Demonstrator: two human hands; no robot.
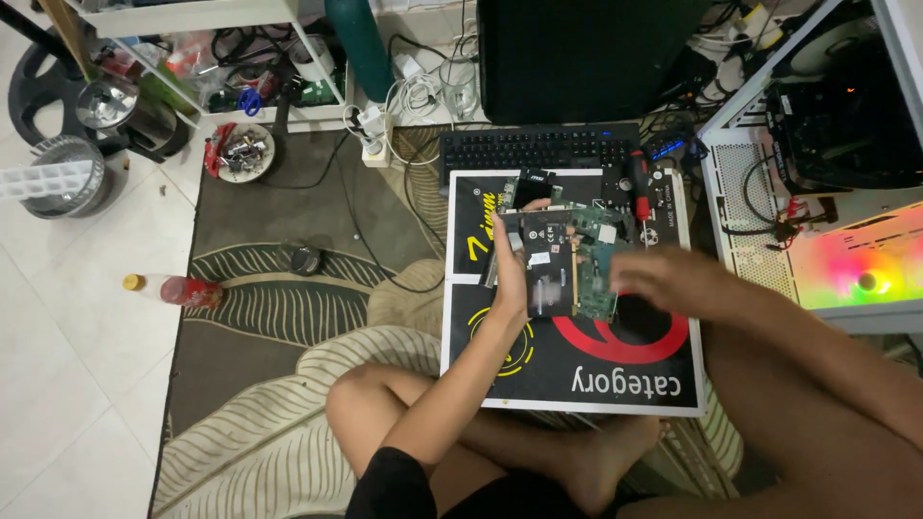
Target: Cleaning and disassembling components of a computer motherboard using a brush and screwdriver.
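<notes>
Left hand [511, 274] gripping, right hand [673, 279] hovering, blurred.

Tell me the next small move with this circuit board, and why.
Probably settle the right hand onto the right edge of the circuit board. The left hand grips only the board's left edge, holding it over the black flat box, while the right hand is blurred beside it, and whether it touches cannot be told. Two hands would steady it; the red screwdriver lies just behind.
</notes>
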